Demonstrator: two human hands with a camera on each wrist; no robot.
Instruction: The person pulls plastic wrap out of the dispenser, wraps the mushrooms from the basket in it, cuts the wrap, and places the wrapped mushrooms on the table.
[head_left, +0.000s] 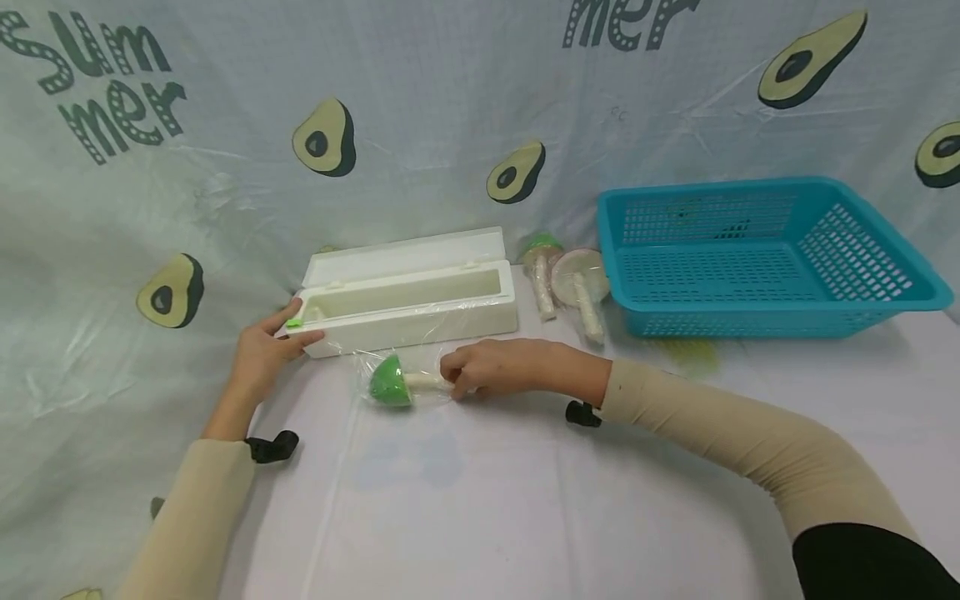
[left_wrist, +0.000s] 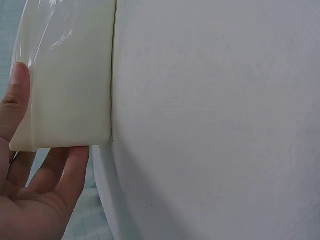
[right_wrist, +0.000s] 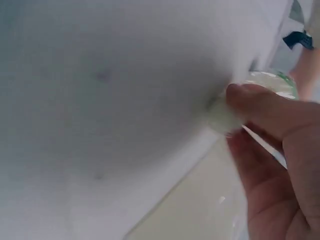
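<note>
A long white box (head_left: 405, 327) lies on the table with its hinged lid (head_left: 408, 254) raised; its inside shows no contents. My left hand (head_left: 268, 346) grips the box's left end, near a small green tab. In the left wrist view, the thumb of that hand (left_wrist: 37, 200) lies along one side of the box (left_wrist: 70, 85), with fingers at its end. Just in front of the box, my right hand (head_left: 502, 367) pinches the pale handle of a mushroom-shaped thing (head_left: 392, 382) with a green dome, wrapped in clear plastic. The right wrist view is blurred.
Two more wrapped, handled things lie right of the box: one green-topped (head_left: 542, 267), one with a pale round head (head_left: 583, 287). A blue perforated basket (head_left: 757, 321) stands at the right. An avocado-print sheet (head_left: 420, 108) hangs behind.
</note>
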